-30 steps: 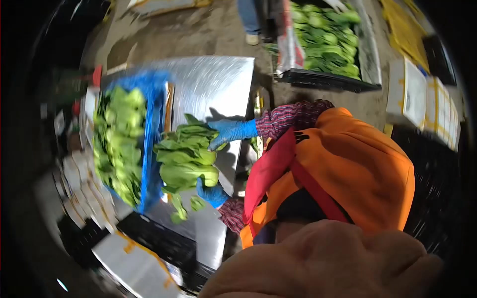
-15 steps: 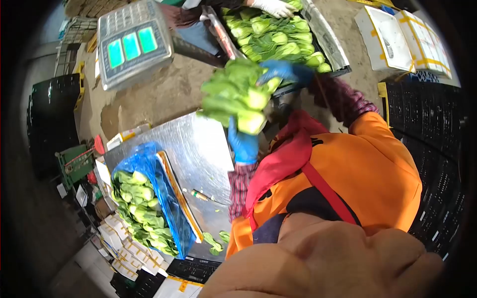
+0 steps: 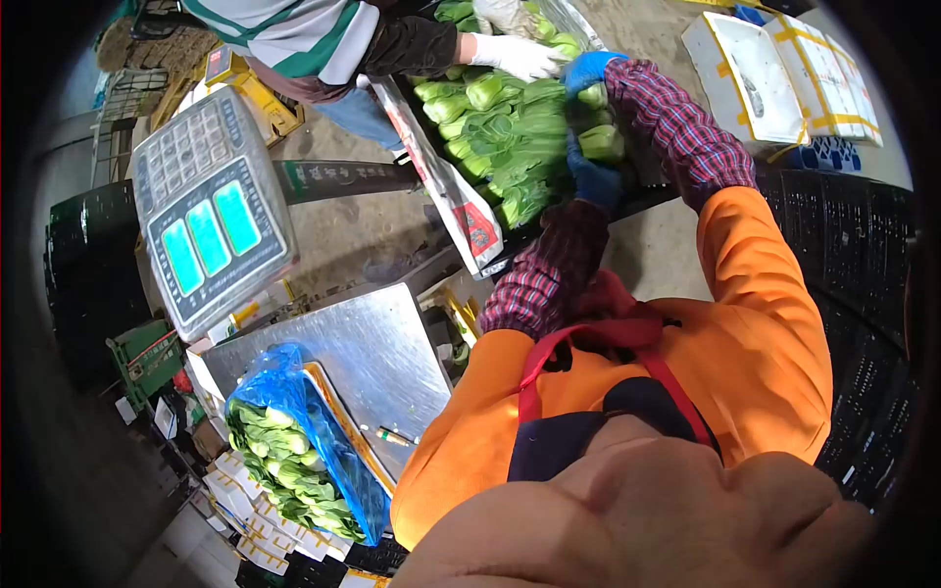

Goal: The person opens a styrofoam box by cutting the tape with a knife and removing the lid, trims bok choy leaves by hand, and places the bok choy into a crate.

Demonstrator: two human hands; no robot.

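Note:
In blue gloves, my left hand [image 3: 594, 178] and my right hand [image 3: 591, 71] press around pale-stemmed bok choy [image 3: 601, 143] from two sides. My fingers are partly hidden by the leaves. The greens lie at the near right end of a lined crate [image 3: 478, 238] packed with rows of bok choy [image 3: 510, 137]. Close beside my right hand, a co-worker's white-gloved hand [image 3: 518, 57] reaches over the crate. That person's other gloved hand [image 3: 502, 17] is at the crate's far end.
A digital scale display [image 3: 211, 230] stands at left on a post. Below it, a metal table [image 3: 377, 338] bears a blue bag [image 3: 338, 461] of bok choy [image 3: 284, 461]. White foam boxes [image 3: 769, 83] sit at upper right, with black crates [image 3: 823, 225] along the right side.
Both my hands have moved up and right, carrying the bok choy from above the metal table into the crate. The view has shifted, and the co-worker's arm now reaches farther across.

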